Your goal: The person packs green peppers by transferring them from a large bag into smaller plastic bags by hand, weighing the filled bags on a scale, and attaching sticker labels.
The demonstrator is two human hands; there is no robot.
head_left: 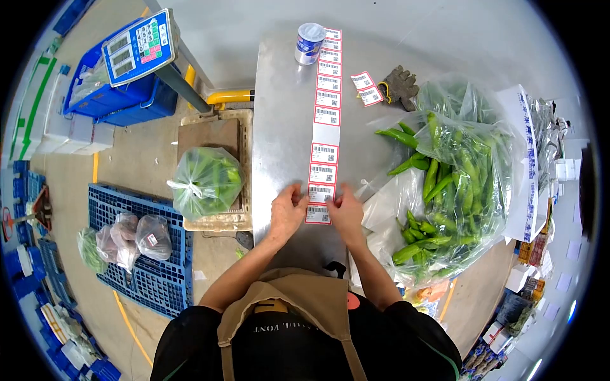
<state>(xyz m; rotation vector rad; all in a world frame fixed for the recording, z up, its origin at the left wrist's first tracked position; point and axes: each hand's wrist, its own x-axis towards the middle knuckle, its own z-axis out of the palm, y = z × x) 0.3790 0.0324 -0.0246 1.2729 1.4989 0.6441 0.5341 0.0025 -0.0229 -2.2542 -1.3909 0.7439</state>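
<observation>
Left hand: the left hand (289, 213) is at the left edge of the label strip (325, 153), thumb and forefinger close together beside the second-nearest label; whether they clamp the paper I cannot tell.
Right hand: the right hand (347, 216) mirrors it at the strip's right edge, thumb and forefinger near each other, thumb by the border between the two nearest labels; a firm pinch cannot be made out.
Label strip: lies lengthwise on the steel table (279, 127), near end between the hands, red-bordered barcode labels along it, with one bare stretch of backing partway up.
Pepper bag: the large clear bag (470, 184) lies right of the strip, green peppers (438, 181) inside and spilling toward its mouth.
Loose labels: two joined labels (366, 88) lie right of the strip's far half.
Glove: a grey glove (401, 87) sits beyond those labels, farther right of the strip.
Tin: a blue-and-white tin (309, 46) stands at the strip's far end, by its left edge.
Scale: left of the strip, off the table, the scale (208, 138) carries a tied bag of green produce (208, 184); its keypad display (140, 48) rises farther out.
Pallet: a blue pallet (171, 279), farther left of the strip, bears several filled bags (154, 237).
</observation>
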